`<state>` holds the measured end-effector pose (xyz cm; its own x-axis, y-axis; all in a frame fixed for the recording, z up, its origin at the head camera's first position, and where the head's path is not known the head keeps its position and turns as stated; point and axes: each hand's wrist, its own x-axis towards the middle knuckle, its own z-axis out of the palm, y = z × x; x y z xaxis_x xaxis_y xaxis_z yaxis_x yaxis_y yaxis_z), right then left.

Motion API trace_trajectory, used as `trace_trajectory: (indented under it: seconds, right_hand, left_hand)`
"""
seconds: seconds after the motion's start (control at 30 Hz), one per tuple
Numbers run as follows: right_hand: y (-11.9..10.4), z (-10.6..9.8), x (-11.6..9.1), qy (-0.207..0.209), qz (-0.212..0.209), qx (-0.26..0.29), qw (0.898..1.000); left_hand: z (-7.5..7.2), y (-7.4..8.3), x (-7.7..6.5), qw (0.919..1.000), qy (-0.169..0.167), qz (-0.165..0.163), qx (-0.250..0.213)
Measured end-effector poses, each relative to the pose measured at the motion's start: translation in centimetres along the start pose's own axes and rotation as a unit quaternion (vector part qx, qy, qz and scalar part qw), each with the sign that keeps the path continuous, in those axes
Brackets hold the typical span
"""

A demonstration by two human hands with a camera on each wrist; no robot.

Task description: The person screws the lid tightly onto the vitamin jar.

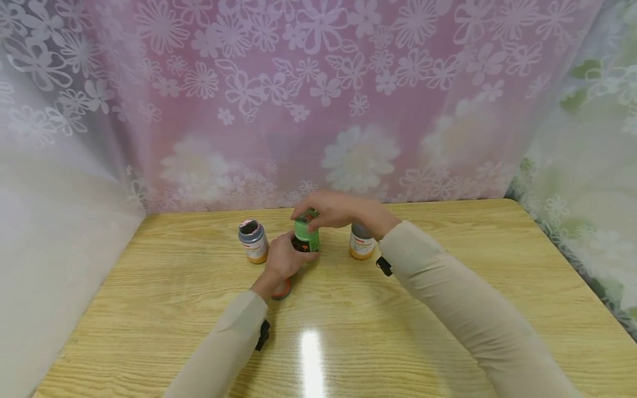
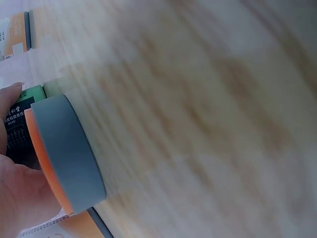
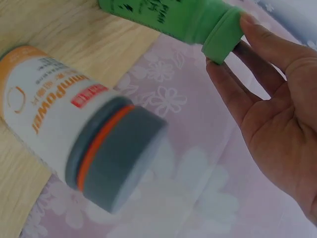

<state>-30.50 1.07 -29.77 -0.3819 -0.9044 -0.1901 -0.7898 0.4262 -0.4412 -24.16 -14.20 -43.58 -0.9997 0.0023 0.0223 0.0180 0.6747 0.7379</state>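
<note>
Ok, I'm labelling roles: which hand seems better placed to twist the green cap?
Probably the right hand: it pinches the green cap, while the left hand grips the green bottle lower down and could steady it.

Your green bottle [image 3: 171, 20] presents as smooth plastic with a low sheen; its cap [image 3: 223, 37] looks plastic likewise. The loose lid [image 2: 69, 153] shows you smooth, matt plastic. Your tabletop [image 1: 378, 331] reads as wood-grained and glossy, returning a bright reflection. Your sleeves [image 1: 463, 298] are matt cloth, lightly creased.
</note>
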Motion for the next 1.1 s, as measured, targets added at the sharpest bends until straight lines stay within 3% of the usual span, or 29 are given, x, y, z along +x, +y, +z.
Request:
trace_trajectory:
  seconds: [0.33, 0.67, 1.1]
  right_hand:
    - [-0.5, 0.2, 0.5, -0.018, 0.028, -0.048, 0.998]
    - [-2.5, 0.6, 1.3, -0.022, 0.115, -0.095, 0.989]
    - [-2.4, 0.8, 1.3, -0.011, 0.117, -0.080, 0.990]
  left_hand:
    - [-0.1, 0.0, 0.0, 1.0000, 0.003, -0.001, 0.000]
    - [0.0, 0.1, 0.1, 1.0000, 0.000, -0.003, -0.007]
    - [0.0, 0.0, -0.2, 0.9999, -0.004, -0.006, -0.008]
